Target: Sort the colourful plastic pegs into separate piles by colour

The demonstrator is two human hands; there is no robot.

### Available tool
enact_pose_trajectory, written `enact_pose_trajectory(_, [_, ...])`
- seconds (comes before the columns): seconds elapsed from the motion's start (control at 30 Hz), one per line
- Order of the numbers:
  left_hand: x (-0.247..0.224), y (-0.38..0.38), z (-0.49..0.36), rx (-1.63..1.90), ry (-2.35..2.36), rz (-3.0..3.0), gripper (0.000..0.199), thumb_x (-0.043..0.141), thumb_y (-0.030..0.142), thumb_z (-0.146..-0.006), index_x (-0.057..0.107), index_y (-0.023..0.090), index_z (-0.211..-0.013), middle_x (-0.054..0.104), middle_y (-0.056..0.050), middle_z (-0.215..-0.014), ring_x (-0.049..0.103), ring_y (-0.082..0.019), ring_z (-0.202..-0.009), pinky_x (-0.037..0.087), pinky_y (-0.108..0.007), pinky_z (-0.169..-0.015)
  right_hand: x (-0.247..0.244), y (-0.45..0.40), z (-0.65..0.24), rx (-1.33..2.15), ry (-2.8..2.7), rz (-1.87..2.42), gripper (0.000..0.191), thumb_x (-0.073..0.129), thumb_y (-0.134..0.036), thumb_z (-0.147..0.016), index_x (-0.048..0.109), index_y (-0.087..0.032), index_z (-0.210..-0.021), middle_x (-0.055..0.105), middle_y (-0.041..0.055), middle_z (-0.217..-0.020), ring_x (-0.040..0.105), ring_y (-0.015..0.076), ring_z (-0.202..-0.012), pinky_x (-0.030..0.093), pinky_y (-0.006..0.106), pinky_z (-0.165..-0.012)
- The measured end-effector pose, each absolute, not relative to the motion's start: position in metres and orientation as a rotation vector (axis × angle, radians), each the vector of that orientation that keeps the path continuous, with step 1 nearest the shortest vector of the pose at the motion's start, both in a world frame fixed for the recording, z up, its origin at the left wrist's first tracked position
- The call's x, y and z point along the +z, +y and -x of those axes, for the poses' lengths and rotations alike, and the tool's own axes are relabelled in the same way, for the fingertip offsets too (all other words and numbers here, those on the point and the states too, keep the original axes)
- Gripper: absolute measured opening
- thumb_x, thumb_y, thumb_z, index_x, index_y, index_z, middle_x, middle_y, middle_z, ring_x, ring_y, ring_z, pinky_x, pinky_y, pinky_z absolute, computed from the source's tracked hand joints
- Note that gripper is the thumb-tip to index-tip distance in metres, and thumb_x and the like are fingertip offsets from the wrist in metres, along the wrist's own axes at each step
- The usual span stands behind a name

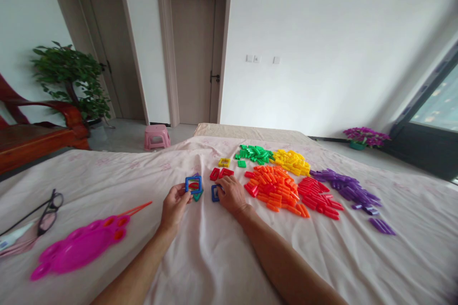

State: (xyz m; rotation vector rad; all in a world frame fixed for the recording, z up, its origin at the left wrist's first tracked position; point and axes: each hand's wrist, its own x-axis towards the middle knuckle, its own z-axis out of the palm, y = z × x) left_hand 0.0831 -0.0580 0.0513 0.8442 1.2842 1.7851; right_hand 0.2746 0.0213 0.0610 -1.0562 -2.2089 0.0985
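Note:
My left hand (176,205) pinches a blue square frame (193,192) by its lower left side, raised over a small teal piece (198,195) and some red ones. My right hand (232,194) has its fingers closed on a second blue square frame (214,194) lying on the cloth. Just beyond the right fingers are red frame pieces (214,174), and farther back a yellow square (224,162) and a small green piece (242,164).
Piles of green (255,153), yellow (291,162), orange (274,188), red (318,198) and purple (348,187) pieces lie at the right. On the left are a magenta palette (84,248) with orange sticks (138,208) and eyeglasses (48,219). Everything rests on a pale cloth (203,257).

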Motion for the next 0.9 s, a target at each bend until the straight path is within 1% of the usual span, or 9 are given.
enact_pose_trajectory(0.1, [0.053,-0.059,-0.083,1.786,1.261,-0.828,0.052,0.081,0.041,-0.058,0.062,0.014,-0.098,0.070,-0.003,-0.082,0.064,-0.013,-0.070,0.052,-0.027,-0.067,0.058,0.025,-0.276,0.188,-2.071,1.040,0.022,0.054,-0.019,-0.086,0.070,-0.023,-0.101,0.069,0.0055,-0.098,0.059,0.0212,-0.097,0.046,0.031,-0.085])
enact_pose_trajectory(0.23, [0.057,-0.060,-0.084,1.769,1.253,-0.809,0.052,0.082,0.042,-0.056,0.063,0.014,-0.096,0.071,-0.004,-0.082,0.065,-0.015,-0.069,0.052,-0.028,-0.067,0.054,0.028,-0.281,0.262,-1.940,1.115,0.021,0.055,-0.020,-0.085,0.070,-0.023,-0.099,0.069,0.0041,-0.101,0.062,0.0205,-0.095,0.047,0.031,-0.084])
enact_pose_trajectory(0.33, [0.058,-0.059,-0.085,1.745,1.250,-0.813,0.051,0.081,0.041,-0.057,0.062,0.014,-0.096,0.071,-0.004,-0.082,0.065,-0.014,-0.068,0.052,-0.028,-0.067,0.054,0.025,-0.287,0.186,-1.996,1.223,0.021,0.054,-0.021,-0.086,0.070,-0.026,-0.099,0.070,0.0033,-0.101,0.062,0.0209,-0.095,0.047,0.030,-0.081])
enact_pose_trajectory(0.47, [0.059,-0.059,-0.085,1.713,1.249,-0.817,0.049,0.080,0.038,-0.058,0.062,0.013,-0.097,0.071,-0.005,-0.083,0.065,-0.014,-0.068,0.051,-0.028,-0.066,0.057,0.020,-0.293,0.028,-2.079,1.363,0.020,0.054,-0.023,-0.089,0.071,-0.026,-0.097,0.070,0.0059,-0.096,0.062,0.0220,-0.090,0.044,0.030,-0.075])
enact_pose_trajectory(0.53, [0.060,-0.060,-0.085,1.703,1.257,-0.829,0.048,0.080,0.038,-0.058,0.063,0.013,-0.096,0.071,-0.005,-0.082,0.065,-0.014,-0.067,0.052,-0.028,-0.065,0.059,0.019,-0.293,-0.021,-2.109,1.413,0.019,0.053,-0.025,-0.091,0.072,-0.025,-0.092,0.070,0.0073,-0.091,0.061,0.0222,-0.085,0.042,0.031,-0.073])
enact_pose_trajectory(0.63, [0.061,-0.061,-0.086,1.686,1.258,-0.851,0.048,0.081,0.040,-0.056,0.064,0.013,-0.093,0.071,-0.005,-0.081,0.066,-0.015,-0.067,0.052,-0.029,-0.065,0.060,0.017,-0.291,-0.033,-2.141,1.443,0.024,0.049,-0.027,-0.093,0.072,-0.024,-0.084,0.070,0.0080,-0.084,0.061,0.0219,-0.080,0.041,0.031,-0.071])
enact_pose_trajectory(0.7, [0.062,-0.063,-0.089,1.659,1.243,-0.870,0.049,0.081,0.040,-0.057,0.064,0.014,-0.095,0.072,-0.006,-0.083,0.066,-0.016,-0.068,0.053,-0.029,-0.065,0.060,0.015,-0.289,0.009,-2.145,1.408,0.025,0.048,-0.027,-0.094,0.071,-0.025,-0.086,0.071,0.0077,-0.086,0.061,0.0218,-0.084,0.042,0.030,-0.072])
enact_pose_trajectory(0.8, [0.060,-0.064,-0.098,1.582,1.218,-0.889,0.050,0.079,0.038,-0.062,0.063,0.015,-0.103,0.070,-0.004,-0.081,0.066,-0.015,-0.068,0.053,-0.028,-0.065,0.058,0.013,-0.285,0.138,-2.149,1.288,0.025,0.047,-0.026,-0.094,0.071,-0.025,-0.090,0.072,0.0062,-0.092,0.063,0.0207,-0.090,0.043,0.029,-0.077])
enact_pose_trajectory(0.9, [0.056,-0.064,-0.111,1.516,1.204,-0.898,0.052,0.077,0.036,-0.065,0.059,0.016,-0.109,0.068,-0.002,-0.078,0.066,-0.014,-0.066,0.053,-0.027,-0.064,0.054,0.015,-0.283,0.268,-2.131,1.194,0.026,0.046,-0.028,-0.096,0.070,-0.024,-0.087,0.072,0.0053,-0.090,0.065,0.0192,-0.088,0.044,0.027,-0.078])
